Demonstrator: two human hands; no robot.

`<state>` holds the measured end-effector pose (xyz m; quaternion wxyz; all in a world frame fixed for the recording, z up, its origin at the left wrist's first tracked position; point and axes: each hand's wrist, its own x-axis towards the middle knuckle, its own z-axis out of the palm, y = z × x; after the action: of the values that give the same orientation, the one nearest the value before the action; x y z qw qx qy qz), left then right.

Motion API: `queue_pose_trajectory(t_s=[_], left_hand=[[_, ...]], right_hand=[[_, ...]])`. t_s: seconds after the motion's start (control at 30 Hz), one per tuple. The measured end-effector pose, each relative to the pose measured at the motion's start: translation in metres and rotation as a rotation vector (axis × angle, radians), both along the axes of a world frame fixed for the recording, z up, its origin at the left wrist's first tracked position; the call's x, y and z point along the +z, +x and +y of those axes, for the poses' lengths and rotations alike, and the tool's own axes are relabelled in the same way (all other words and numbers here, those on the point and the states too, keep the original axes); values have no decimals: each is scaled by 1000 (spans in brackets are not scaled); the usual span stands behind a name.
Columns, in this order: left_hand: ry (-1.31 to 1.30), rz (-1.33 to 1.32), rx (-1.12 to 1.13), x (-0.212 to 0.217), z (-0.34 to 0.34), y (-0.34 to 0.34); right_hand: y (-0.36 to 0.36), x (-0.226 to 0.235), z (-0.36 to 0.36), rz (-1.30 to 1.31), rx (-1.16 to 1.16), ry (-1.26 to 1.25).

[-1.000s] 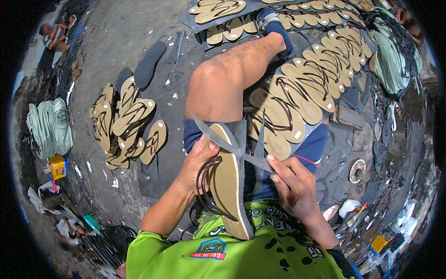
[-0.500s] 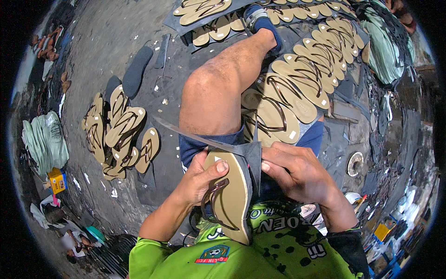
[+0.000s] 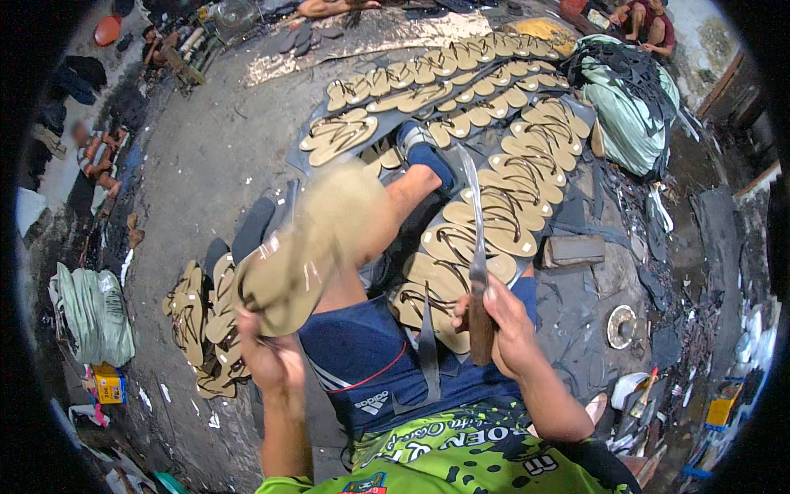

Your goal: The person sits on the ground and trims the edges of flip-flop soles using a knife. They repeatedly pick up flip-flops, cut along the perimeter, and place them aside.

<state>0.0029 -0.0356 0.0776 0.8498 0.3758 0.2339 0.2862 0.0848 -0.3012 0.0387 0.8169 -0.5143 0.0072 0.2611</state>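
Note:
My left hand (image 3: pixel 276 358) grips a tan flip-flop (image 3: pixel 284 284) by its near end, out to the left of my lap. Motion smears the flip-flop, and its far part is a pale blur. In my right hand (image 3: pixel 512 325) is a knife (image 3: pixel 478 222), its wooden handle in my closed fingers and its long narrow blade pointing up and away. A dark pointed offcut (image 3: pixel 429 354) lies across my blue shorts. Tan flip-flops with dark straps (image 3: pixel 485 239) stand in an overlapping row just beyond the knife.
A loose pile of flip-flops (image 3: pixel 188 317) is on the floor at left, beside dark soles (image 3: pixel 253 226). More rows (image 3: pixel 428 70) lie at the back. Large pale green sacks (image 3: pixel 629 115) stand right and left. A block (image 3: pixel 574 250) lies at right. Other people (image 3: pixel 100 160) sit farther off.
The flip-flop has swung from against my shirt up to the left. The knife has come off its edge and now points upward. The offcut rests on my lap. The view has tilted up.

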Motion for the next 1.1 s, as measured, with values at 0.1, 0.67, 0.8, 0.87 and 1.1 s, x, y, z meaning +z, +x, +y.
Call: queue_pose_trajectory(t_s=[0.1, 0.67, 0.8, 0.87, 1.1], left_hand=[[-14, 3, -205, -41, -12, -35], [-508, -69, -213, -18, -95, 7], [-453, -48, -233, -28, -98, -8], [-455, -42, -229, -26, -97, -14], [-366, 49, -308, -30, -113, -28]], right_hand=[[-25, 3, -7, -253, 71, -329], [-76, -11, -14, -1067, -52, -836], [-67, 11, -10, -1002, 45, -878], [-64, 21, -5, -940, 120, -864], [-49, 38, 0, -773, 266, -864]])
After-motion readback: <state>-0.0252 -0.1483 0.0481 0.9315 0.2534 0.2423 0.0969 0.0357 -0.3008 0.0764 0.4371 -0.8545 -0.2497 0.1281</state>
